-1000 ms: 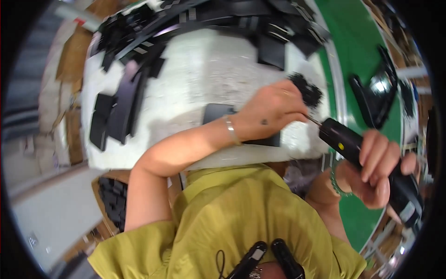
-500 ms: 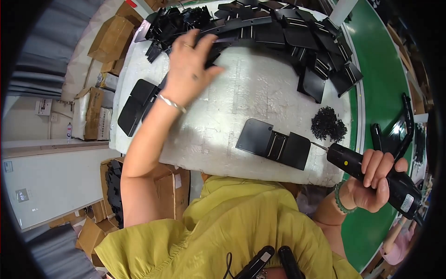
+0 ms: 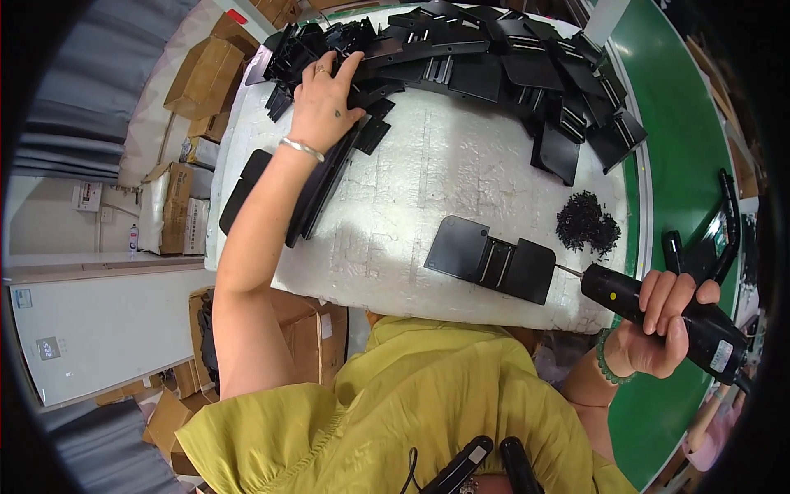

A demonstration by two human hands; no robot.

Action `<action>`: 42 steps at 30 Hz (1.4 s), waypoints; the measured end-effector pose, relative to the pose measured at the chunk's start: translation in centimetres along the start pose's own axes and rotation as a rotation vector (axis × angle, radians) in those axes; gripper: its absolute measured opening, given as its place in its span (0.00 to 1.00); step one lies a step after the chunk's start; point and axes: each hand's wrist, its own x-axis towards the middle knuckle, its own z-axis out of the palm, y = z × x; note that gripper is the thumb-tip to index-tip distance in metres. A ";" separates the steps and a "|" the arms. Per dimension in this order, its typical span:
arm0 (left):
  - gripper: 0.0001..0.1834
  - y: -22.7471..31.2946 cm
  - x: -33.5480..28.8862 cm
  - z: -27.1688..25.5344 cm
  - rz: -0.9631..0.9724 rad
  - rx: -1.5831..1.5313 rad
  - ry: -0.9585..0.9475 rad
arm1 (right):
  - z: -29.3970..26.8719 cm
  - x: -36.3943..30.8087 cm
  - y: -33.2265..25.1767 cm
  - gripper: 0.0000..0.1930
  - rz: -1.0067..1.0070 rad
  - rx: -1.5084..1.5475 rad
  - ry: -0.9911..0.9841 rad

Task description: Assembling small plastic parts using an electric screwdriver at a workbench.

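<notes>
My left hand [image 3: 327, 100] reaches to the far left of the white padded table [image 3: 428, 189], fingers spread over a heap of small black plastic parts [image 3: 317, 41]; whether it grips one I cannot tell. My right hand [image 3: 658, 325] grips a black electric screwdriver [image 3: 658, 309], its bit pointing left toward a flat black plastic panel [image 3: 492, 259] lying near the table's front edge. A small pile of black screws [image 3: 586, 222] sits just beyond the screwdriver tip.
Many black panels [image 3: 527, 74] are piled along the table's far side, and long black pieces [image 3: 317, 193] lie at its left. A green conveyor belt [image 3: 691, 148] with black parts [image 3: 712, 239] runs on the right. Cardboard boxes [image 3: 202, 78] stand at the left.
My left hand left the screw pile near the screwdriver and swung across the table to the far-left heap of parts. The right hand keeps the screwdriver by the panel.
</notes>
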 end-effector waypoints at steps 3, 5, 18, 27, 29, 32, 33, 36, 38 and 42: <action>0.23 2.1 -1.6 -0.6 0.080 0.146 0.058 | -0.1 0.0 0.0 0.16 -0.004 -0.002 -0.004; 0.21 2.9 -3.1 0.9 0.035 0.125 -0.207 | 0.0 0.1 0.1 0.16 -0.003 -0.003 0.004; 0.24 9.8 -7.5 0.4 0.207 -0.123 -0.377 | 0.0 -0.1 0.0 0.17 -0.004 -0.002 -0.022; 0.20 6.0 -5.4 -3.0 0.054 -0.476 -0.327 | -0.7 0.1 -0.3 0.18 0.014 -0.004 -0.056; 0.22 6.0 -6.0 -1.6 0.149 -0.404 -0.293 | -0.7 0.1 -0.4 0.18 0.019 0.012 -0.067; 0.22 5.6 -5.8 -0.8 0.235 -0.355 -0.290 | -0.6 -0.1 -0.5 0.18 0.027 0.031 -0.086; 0.20 5.7 -5.6 -0.7 0.229 -0.386 -0.326 | -0.6 -0.2 -0.6 0.18 0.033 0.026 -0.092; 0.15 6.1 -5.5 -1.4 0.327 -0.341 -0.219 | -0.4 -0.5 -0.9 0.19 0.018 0.016 -0.054; 0.15 7.6 -5.4 -3.0 0.068 -0.697 -0.382 | -0.3 -0.4 -1.0 0.18 0.023 0.016 -0.047; 0.16 10.9 -5.6 -4.5 -0.157 -1.278 -0.622 | 0.0 -0.3 -0.5 0.25 0.035 0.043 -0.129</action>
